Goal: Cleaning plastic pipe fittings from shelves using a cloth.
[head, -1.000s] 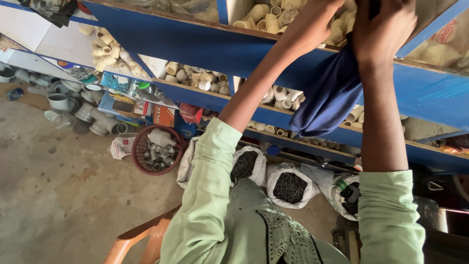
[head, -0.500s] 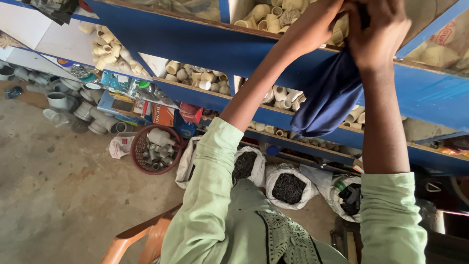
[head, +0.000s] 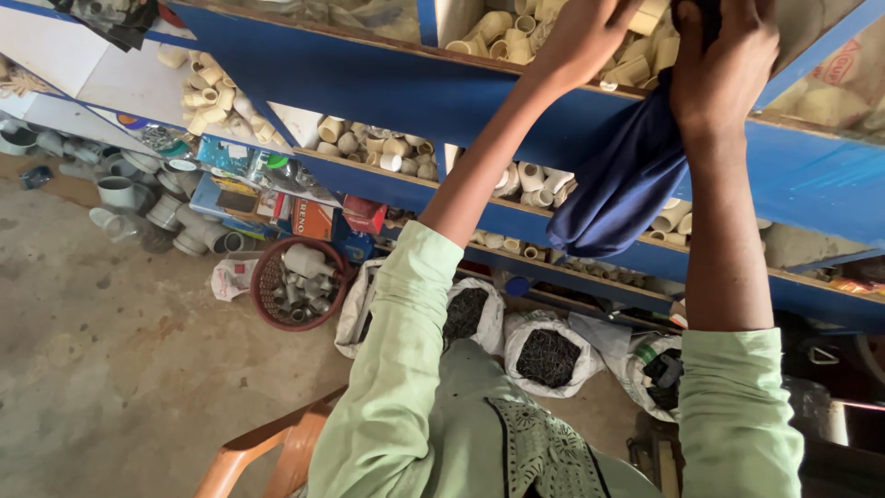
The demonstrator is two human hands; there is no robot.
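Observation:
Both my arms, in pale green sleeves, reach up to a high blue shelf (head: 387, 88). My left hand (head: 590, 37) lies on a heap of cream plastic pipe fittings (head: 502, 28) in a shelf compartment, its fingertips hidden among them. My right hand (head: 724, 65) grips the top of a dark blue cloth bag (head: 613, 194), which hangs down over the shelf's front edge. The bag's mouth is hidden behind my hands.
Lower shelves hold more cream fittings (head: 369, 148). On the concrete floor (head: 111, 369) stand a red basket of grey fittings (head: 300, 281), white sacks of dark small parts (head: 548, 355), grey pipe pieces (head: 138, 207) and small boxes (head: 313, 217). An orange chair (head: 263, 452) is below me.
My right hand has shifted slightly left on the bag's top. My left hand stays on the fittings and the bag hangs as before.

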